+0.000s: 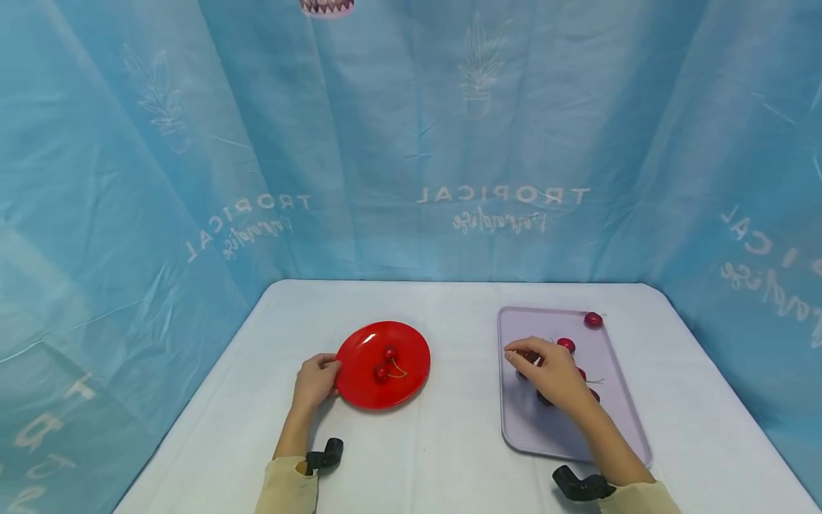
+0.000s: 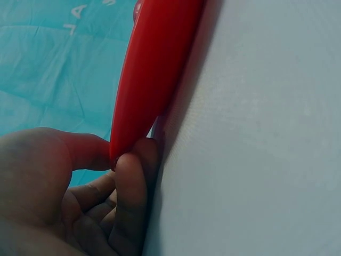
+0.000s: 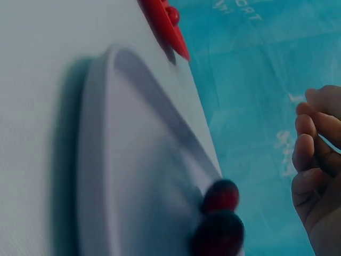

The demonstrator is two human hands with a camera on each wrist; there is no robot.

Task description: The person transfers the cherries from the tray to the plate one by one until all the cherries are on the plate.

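Observation:
A round red plate lies on the table, bearing two cherries with joined stems. My left hand pinches its left rim, thumb above and fingers beneath, as the left wrist view shows. A lilac tray to the right holds several dark red cherries. Over the tray's left half hovers my right hand, thumb and bent fingers close together. In the right wrist view nothing shows between those fingertips, and two cherries lie in the tray apart from them. The hand partly covers some cherries in the head view.
A white cloth covers the table. One cherry sits by the tray's far right corner. Blue printed curtains hang at the back and on both sides. Dark camera mounts are strapped to both wrists.

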